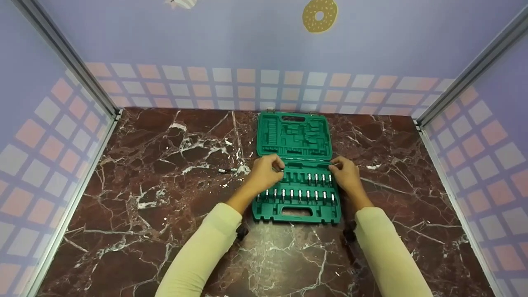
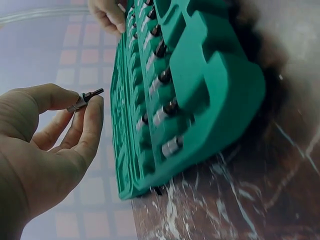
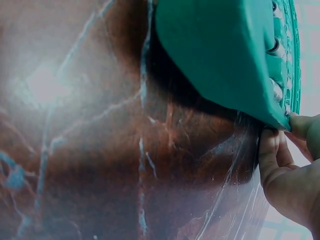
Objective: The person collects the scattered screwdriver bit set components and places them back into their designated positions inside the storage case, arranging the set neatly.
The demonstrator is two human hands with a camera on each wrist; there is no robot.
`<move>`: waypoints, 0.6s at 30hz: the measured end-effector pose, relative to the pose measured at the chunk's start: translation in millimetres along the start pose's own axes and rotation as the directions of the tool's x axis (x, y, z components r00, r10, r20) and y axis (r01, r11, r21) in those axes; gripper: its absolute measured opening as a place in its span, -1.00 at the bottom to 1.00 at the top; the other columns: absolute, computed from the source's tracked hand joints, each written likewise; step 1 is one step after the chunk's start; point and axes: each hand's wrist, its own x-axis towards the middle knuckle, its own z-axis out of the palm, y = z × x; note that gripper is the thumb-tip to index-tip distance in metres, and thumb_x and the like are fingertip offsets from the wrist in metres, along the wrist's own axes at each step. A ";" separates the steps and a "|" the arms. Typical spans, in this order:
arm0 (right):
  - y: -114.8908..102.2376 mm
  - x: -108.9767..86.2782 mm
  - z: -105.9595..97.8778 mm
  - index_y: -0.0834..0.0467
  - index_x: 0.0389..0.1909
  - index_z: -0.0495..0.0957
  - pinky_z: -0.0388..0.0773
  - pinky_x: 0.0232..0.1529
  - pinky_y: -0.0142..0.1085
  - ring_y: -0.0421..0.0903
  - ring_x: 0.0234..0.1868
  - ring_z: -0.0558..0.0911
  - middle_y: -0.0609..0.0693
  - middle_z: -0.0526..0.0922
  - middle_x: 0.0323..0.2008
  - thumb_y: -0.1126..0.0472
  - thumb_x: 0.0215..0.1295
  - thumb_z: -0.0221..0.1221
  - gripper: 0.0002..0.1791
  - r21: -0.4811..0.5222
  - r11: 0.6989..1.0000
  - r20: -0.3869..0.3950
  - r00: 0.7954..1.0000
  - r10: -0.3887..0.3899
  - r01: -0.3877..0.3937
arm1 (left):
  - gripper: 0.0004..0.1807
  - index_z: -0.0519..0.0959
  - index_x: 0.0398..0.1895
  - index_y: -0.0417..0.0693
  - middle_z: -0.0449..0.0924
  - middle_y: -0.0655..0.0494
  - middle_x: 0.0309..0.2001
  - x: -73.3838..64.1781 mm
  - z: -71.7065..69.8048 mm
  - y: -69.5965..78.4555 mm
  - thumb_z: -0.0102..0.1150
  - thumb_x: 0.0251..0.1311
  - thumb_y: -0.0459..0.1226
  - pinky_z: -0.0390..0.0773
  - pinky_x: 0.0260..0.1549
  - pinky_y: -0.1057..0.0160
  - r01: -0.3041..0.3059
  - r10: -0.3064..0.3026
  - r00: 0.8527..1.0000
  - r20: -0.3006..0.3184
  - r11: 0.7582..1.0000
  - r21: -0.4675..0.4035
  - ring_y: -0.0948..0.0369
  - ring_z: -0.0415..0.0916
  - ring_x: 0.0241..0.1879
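Observation:
A green plastic socket case (image 1: 268,212) lies unfolded on the marble-patterned surface, its moulded lid (image 1: 303,132) at the back. My left hand (image 1: 266,173) is over the case's left side. Between thumb and fingertips it pinches a bit socket (image 2: 91,95), silver with a dark tip, held clear of the case. At the case's right edge, near the hinge, my right hand (image 1: 347,175) grips the rim between thumb and fingers. Bit sockets (image 1: 308,194) fill a front row of slots. Several more (image 1: 316,178) stand at the right of the row behind, whose left slots are partly hidden.
Left of the case, a small silver-and-dark piece (image 1: 227,170) lies loose on the dark red marbled surface (image 1: 165,231). Purple walls with pink and white squares (image 1: 222,75) enclose the back and both sides.

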 end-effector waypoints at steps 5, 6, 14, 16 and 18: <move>-1.2 -0.4 0.1 0.30 0.02 0.63 0.58 0.07 0.14 0.29 -0.03 0.69 0.35 0.74 -0.08 0.24 0.48 0.19 -0.76 0.012 1.000 -0.004 1.000 0.007 -0.007 | -0.85 0.67 -0.09 -0.21 0.68 0.00 -0.16 7.8 7.0 8.4 0.25 0.32 -0.40 0.62 -0.21 0.14 -0.017 0.015 0.999 0.046 0.999 0.032 0.09 0.62 -0.15; -1.2 -0.5 0.2 0.30 0.02 0.64 0.58 0.06 0.13 0.29 -0.03 0.69 0.34 0.74 -0.08 0.24 0.48 0.20 -0.76 0.015 1.000 -0.004 1.000 0.010 -0.010 | -0.86 0.67 -0.09 -0.21 0.68 0.01 -0.16 9.6 8.5 9.7 0.24 0.33 -0.39 0.61 -0.21 0.14 -0.015 0.013 0.998 0.054 0.999 0.034 0.10 0.61 -0.15; -1.2 -2.3 -0.1 0.30 0.01 0.62 0.59 0.05 0.13 0.27 -0.02 0.68 0.34 0.73 -0.05 0.24 0.49 0.18 -0.77 0.020 1.000 0.009 1.000 0.012 -0.012 | -0.89 0.66 -0.10 -0.20 0.65 0.00 -0.16 22.7 22.6 17.5 0.22 0.37 -0.39 0.61 -0.21 0.15 -0.001 -0.004 0.995 0.103 0.999 0.044 0.13 0.57 -0.18; -1.4 -2.1 -0.5 0.30 0.01 0.62 0.59 0.04 0.13 0.27 -0.02 0.68 0.34 0.73 -0.05 0.23 0.49 0.18 -0.76 0.023 1.000 0.010 1.000 0.009 -0.010 | -0.91 0.65 -0.13 -0.19 0.65 -0.02 -0.16 26.1 27.3 18.2 0.21 0.38 -0.39 0.62 -0.20 0.15 -0.005 -0.001 0.993 0.120 0.999 0.049 0.12 0.58 -0.18; -1.2 -1.5 -0.6 0.31 0.01 0.62 0.58 0.04 0.12 0.27 -0.02 0.68 0.35 0.73 -0.05 0.24 0.49 0.18 -0.76 0.020 1.000 0.008 1.000 0.003 -0.003 | -0.92 0.65 -0.14 -0.17 0.66 -0.02 -0.15 29.1 32.1 19.1 0.20 0.38 -0.39 0.62 -0.20 0.15 -0.004 -0.002 0.990 0.139 0.999 0.049 0.13 0.58 -0.18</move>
